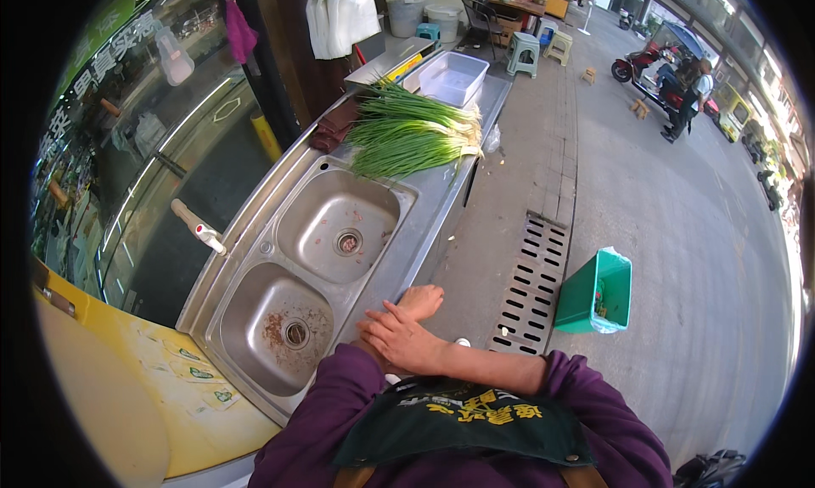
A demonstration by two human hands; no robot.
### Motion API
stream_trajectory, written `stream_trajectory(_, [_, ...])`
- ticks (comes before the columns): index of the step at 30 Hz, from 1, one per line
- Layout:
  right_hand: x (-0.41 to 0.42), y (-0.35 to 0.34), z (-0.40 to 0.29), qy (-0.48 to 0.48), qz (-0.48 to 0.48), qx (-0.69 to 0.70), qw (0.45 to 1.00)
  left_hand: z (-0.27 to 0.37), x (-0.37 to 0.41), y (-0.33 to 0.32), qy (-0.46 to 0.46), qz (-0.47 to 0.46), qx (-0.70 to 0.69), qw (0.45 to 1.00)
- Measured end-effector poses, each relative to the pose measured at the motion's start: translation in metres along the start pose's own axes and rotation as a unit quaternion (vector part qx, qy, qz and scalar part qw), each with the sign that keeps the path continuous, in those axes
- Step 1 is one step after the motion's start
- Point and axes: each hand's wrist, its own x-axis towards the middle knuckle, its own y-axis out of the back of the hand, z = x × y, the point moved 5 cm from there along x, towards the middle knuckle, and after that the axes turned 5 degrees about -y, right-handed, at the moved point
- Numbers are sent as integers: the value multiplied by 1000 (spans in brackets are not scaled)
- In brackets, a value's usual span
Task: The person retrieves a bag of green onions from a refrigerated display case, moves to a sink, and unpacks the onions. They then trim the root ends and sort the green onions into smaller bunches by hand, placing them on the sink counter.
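My right hand (pixel 398 338) lies across my left wrist and forearm, its fingers wrapped over the far side beside the purple cuff. Past it my left hand (pixel 421 302) hangs over the counter's front edge, fingers loosely curled and nothing seen in them. To the left is a steel double sink. The nearer basin (pixel 245 325) has brown grit around its drain; the farther basin (pixel 305 227) has reddish scraps in and around the drain. Beyond the sink, a large heap of green onions (pixel 414 131) rests on the steel counter (pixel 423 195), white root ends to the right.
A white-and-red tap (pixel 209 236) stands behind the sink. A translucent plastic tub (pixel 453 80) and a dark red cloth (pixel 334 126) flank the onions. On the ground are a drain grate (pixel 531 284) and a lined green bin (pixel 576 297). A person (pixel 691 102) stands near a red three-wheeler (pixel 656 74).
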Motion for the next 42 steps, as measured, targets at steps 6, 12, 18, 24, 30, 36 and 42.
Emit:
stream_trajectory(6, [17, 110, 78, 116, 61, 196, 972, -23, 133, 55, -134, 104, 107, 980])
stream_trajectory(12, [32, 110, 175, 108, -12, 246, 963, -18, 178, 113, 15, 274, -95, 957])
stream_trajectory(18, [48, 41, 459, -264, 90, 259, 925, -78, 146, 82, 259, 243, -260, 898])
stream_trajectory(24, [100, 0, 608, -235, 123, 32, 964, -110, 155, 74, 318, 329, -440, 773])
stream_trajectory(30, [142, -20, 636, -232, -47, -46, 971, -119, 194, 100, 350, 382, -515, 683])
stream_trajectory(36, [122, 31, 568, -19, 48, 93, 994, -109, 272, 136, 188, 558, -697, 410])
stream_trajectory(42, [64, -3, 552, 73, -94, 371, 921, -119, 277, 99, 115, 652, -701, 265])
